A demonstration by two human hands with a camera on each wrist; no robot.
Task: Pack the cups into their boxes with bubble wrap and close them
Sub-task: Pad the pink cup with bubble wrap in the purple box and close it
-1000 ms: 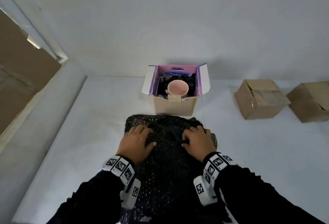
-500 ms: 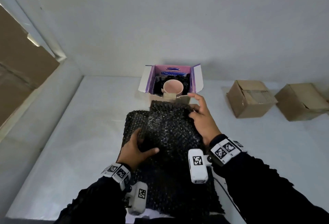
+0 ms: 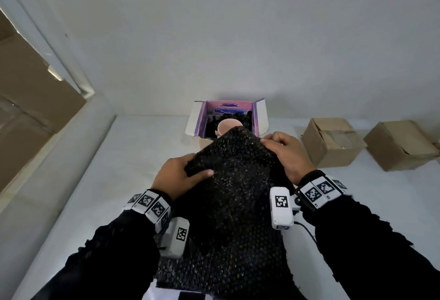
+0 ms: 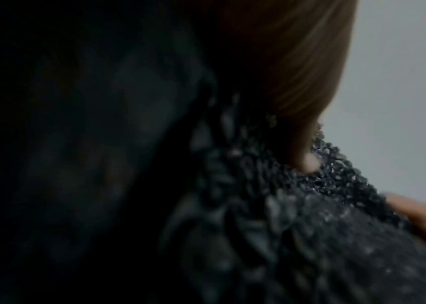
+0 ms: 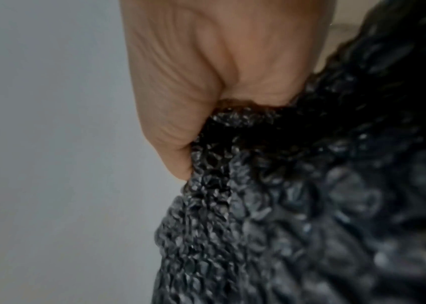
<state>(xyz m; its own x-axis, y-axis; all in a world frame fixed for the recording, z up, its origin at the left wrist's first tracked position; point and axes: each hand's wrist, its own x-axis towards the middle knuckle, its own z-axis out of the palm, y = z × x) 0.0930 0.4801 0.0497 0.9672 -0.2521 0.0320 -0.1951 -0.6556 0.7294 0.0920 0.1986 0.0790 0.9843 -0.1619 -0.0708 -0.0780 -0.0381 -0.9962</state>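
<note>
A sheet of black bubble wrap [image 3: 233,180] is lifted off the table in front of me, its far edge hiding the front of the open box [image 3: 260,118]. My left hand [image 3: 181,176] grips its left edge, thumb on top. My right hand [image 3: 285,154] pinches its far right corner. In the wrist views the black bubble wrap [image 4: 336,226] [image 5: 297,205] fills the frame under each hand. The box has purple inner flaps and holds a pink cup [image 3: 228,124] bedded in more black wrap; only the cup's rim shows above the sheet.
Two closed brown cardboard boxes [image 3: 332,143] [image 3: 400,147] stand on the white table [image 3: 133,156] to the right. A white wall runs behind the table. A large cardboard panel [image 3: 28,99] leans beyond the table's left side.
Both hands went from lying flat on the bubble wrap to holding it. They have raised the sheet and carried its far edge up toward the open box.
</note>
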